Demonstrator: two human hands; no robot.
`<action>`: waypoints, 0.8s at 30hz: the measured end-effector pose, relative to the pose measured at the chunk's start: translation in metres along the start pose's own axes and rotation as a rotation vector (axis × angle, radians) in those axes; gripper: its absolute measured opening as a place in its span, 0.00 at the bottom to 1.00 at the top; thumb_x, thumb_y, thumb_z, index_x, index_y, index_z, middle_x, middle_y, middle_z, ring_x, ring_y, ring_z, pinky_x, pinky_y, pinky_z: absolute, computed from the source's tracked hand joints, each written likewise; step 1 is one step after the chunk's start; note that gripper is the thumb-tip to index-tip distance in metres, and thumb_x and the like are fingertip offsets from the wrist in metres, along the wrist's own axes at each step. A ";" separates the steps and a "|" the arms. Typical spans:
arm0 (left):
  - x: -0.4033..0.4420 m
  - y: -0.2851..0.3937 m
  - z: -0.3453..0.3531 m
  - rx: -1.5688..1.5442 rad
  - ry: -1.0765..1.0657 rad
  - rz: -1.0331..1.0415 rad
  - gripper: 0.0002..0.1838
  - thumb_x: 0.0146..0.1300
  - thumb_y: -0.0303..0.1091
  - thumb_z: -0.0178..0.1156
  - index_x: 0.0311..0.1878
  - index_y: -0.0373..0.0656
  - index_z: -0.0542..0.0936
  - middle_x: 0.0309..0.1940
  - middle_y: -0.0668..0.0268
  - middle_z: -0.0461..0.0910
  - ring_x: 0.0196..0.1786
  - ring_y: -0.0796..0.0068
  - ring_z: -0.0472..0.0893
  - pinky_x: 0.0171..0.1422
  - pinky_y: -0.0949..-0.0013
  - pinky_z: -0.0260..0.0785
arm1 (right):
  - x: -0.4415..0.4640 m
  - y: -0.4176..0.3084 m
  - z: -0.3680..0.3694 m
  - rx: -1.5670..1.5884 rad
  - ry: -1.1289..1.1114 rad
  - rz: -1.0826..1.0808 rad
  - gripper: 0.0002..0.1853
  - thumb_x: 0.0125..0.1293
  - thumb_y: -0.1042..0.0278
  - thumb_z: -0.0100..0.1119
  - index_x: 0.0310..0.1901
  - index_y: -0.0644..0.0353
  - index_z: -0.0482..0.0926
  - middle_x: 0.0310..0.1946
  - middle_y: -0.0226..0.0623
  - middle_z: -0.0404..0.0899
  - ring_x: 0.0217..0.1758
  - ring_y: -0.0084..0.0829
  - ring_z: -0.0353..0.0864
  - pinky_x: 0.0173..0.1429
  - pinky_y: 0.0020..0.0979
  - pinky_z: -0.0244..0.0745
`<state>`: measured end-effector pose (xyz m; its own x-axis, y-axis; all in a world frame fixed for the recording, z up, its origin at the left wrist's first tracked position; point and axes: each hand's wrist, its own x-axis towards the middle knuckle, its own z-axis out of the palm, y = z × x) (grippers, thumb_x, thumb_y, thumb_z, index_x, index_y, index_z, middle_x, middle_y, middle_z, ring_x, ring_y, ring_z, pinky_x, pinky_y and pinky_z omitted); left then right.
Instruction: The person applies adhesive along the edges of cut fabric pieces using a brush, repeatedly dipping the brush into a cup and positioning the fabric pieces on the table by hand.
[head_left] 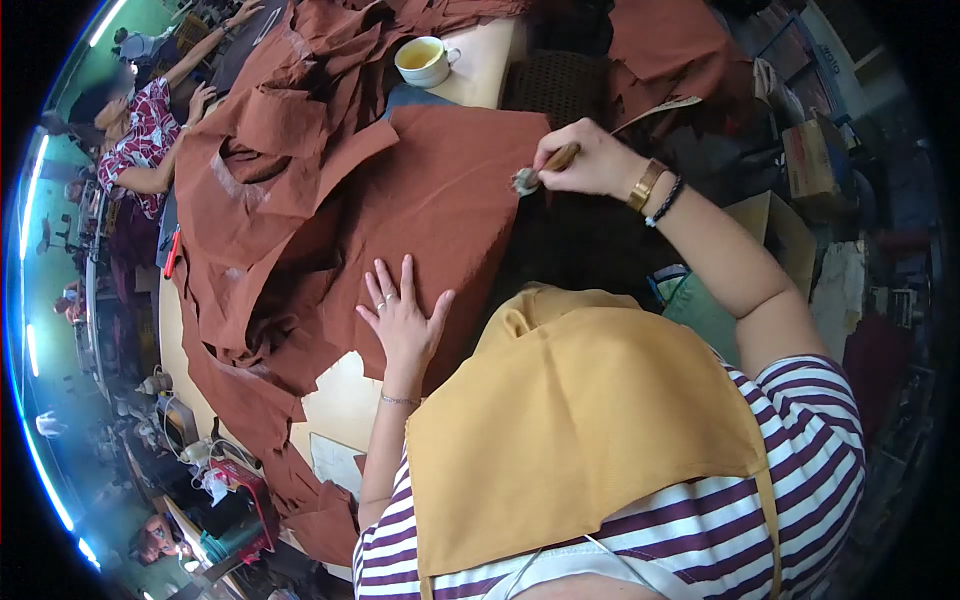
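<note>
My left hand [402,320] lies flat on a piece of rust-brown fabric [430,160], fingers spread, a ring on one of them. Closed around the wooden handle of a brush [524,181] is my right hand [590,165]. The brush's pale, frayed tip is at the fabric's right edge; whether it touches the cloth I cannot tell. Beyond the fabric stands a white cup [426,64] with yellow liquid inside. More brown cloth [260,200] is heaped in folds left of my hands.
Pale table surface [345,405] shows between the cloth pieces. A red pen [172,254] lies at the left edge. Cardboard boxes [818,165] stand to the right. At the far left another person in a patterned top [150,135] reaches over the table.
</note>
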<state>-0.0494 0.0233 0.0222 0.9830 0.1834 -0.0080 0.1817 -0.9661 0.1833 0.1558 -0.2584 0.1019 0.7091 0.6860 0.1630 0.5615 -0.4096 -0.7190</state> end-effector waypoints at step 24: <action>0.060 -0.042 -0.006 -0.170 -0.065 0.124 0.46 0.58 0.70 0.57 0.73 0.51 0.63 0.77 0.53 0.51 0.79 0.52 0.49 0.76 0.34 0.41 | -0.031 -0.016 0.002 -0.223 0.012 0.135 0.07 0.55 0.68 0.66 0.34 0.61 0.84 0.29 0.44 0.85 0.33 0.35 0.87 0.41 0.31 0.80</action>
<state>0.0020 0.0765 0.0201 0.9982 0.0477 -0.0369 0.0576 -0.9350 0.3498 0.1242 -0.2723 0.1069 0.7884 0.6094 0.0842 0.5405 -0.6208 -0.5679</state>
